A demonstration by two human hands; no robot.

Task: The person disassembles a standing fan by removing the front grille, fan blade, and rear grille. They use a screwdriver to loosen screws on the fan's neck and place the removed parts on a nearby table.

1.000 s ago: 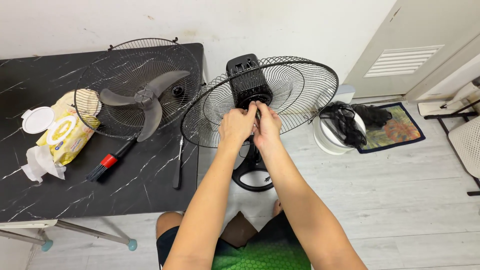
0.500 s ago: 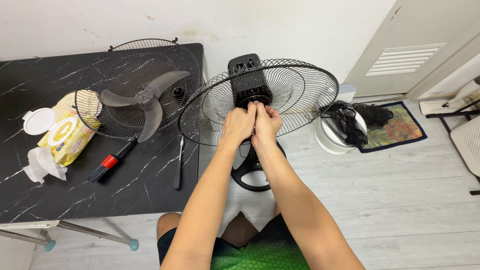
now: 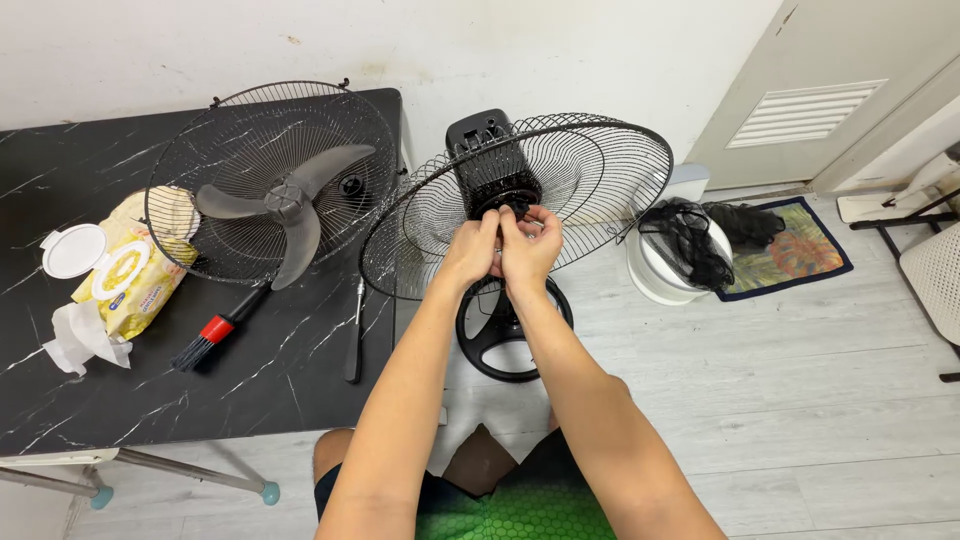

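- The left hand (image 3: pixel 468 252) and the right hand (image 3: pixel 528 248) meet at the middle of the rear fan guard (image 3: pixel 560 190), a black wire dish that sits tilted on the black motor housing (image 3: pixel 492 160) of a standing fan.
- Both hands are curled, fingertips pinched together at the hub just below the housing; what they grip there is too small and too hidden to name (the knuckles cover it).
- The fan's round black base (image 3: pixel 512 340) stands on the pale plank floor (image 3: pixel 800 380), straight below the hands and just beside the counter (image 3: pixel 100 380).
- On the dark marbled counter lies the other wire guard (image 3: pixel 190 160), with the grey three-blade propeller (image 3: pixel 285 205) resting in it.
- Left of that guard is a yellow pack of wet wipes (image 3: pixel 135 275) with its white lid flipped open, and a crumpled white wipe (image 3: pixel 80 335) just below it.
- A black brush with a red band (image 3: pixel 215 330) lies slanted near the guard's lower rim; a black-handled screwdriver (image 3: pixel 355 335) lies close to the counter's right edge.
- On the floor to the right, a white bucket (image 3: pixel 660 275) has black netting (image 3: pixel 690 240) draped over it, next to a patterned mat (image 3: pixel 800 250).
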